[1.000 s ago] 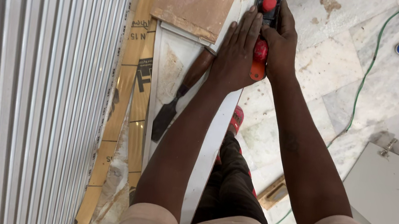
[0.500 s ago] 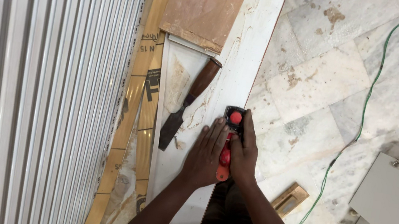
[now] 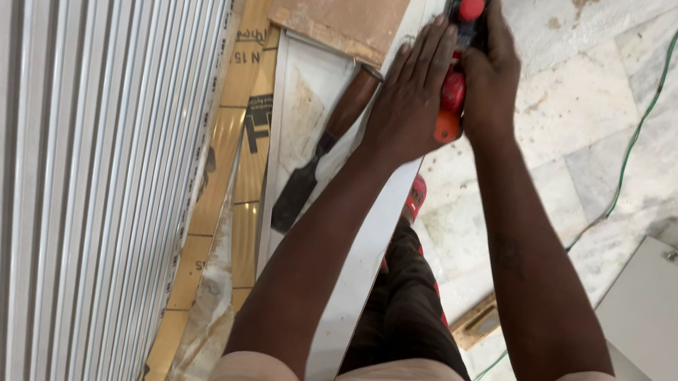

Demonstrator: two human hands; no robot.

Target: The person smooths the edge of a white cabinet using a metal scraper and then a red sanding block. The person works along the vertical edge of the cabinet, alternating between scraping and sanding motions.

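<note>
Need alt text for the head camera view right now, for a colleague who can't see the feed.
Seen from above, both hands press a red and black hand tool along a long white board: right hand gripping it, left hand flat beside it. A wooden-handled chisel lies to the left, a green cable crosses the marble floor.

Even, bright daylight; source not visible. Shadows soft and short, weak one under the forearms. Mild sheen on the marble floor [image 3: 555, 89]; ribbed white panels [image 3: 47, 144] near blown out at left. Focus sharp mid-frame. Slight wide-angle stretch at the edges; shirt at bottom edge soft.
</note>
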